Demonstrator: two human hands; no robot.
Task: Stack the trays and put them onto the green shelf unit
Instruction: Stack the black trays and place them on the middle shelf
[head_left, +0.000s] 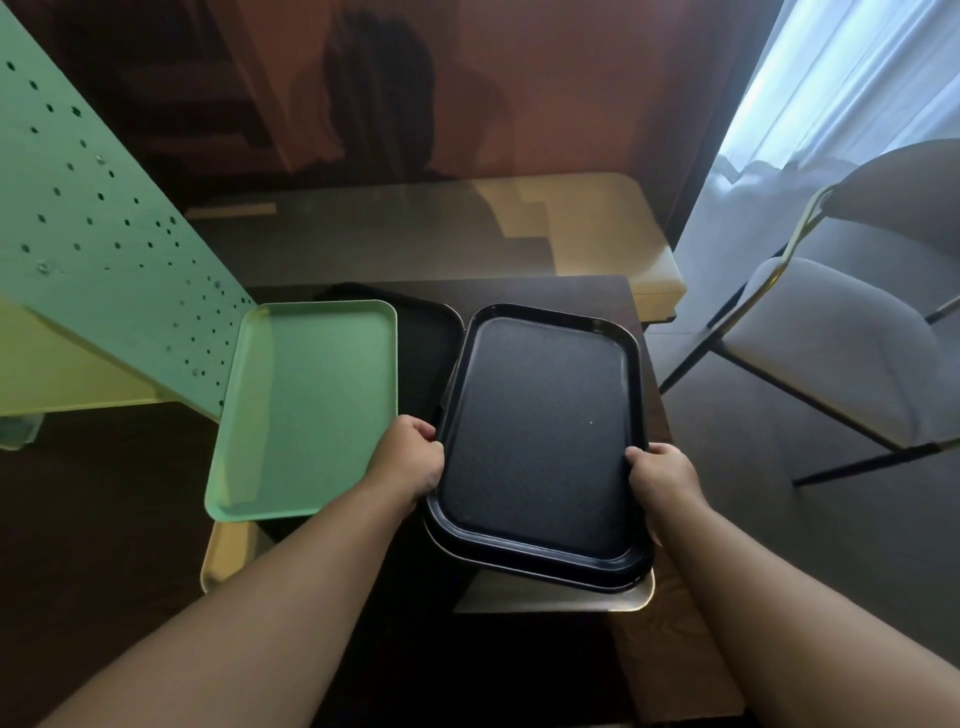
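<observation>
Your left hand (410, 457) and right hand (662, 478) grip the dark tray (540, 441) by its side rims — it sits atop other trays, beside the green tray (306, 410) and the green shelf unit (104, 234).

A dark wooden table (597, 291) carries green (306, 410) and black trays (540, 441).

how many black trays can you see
3, maybe more hidden: black plastic tray held in both hands, a second nested directly beneath, a third behind the green tray.
</observation>
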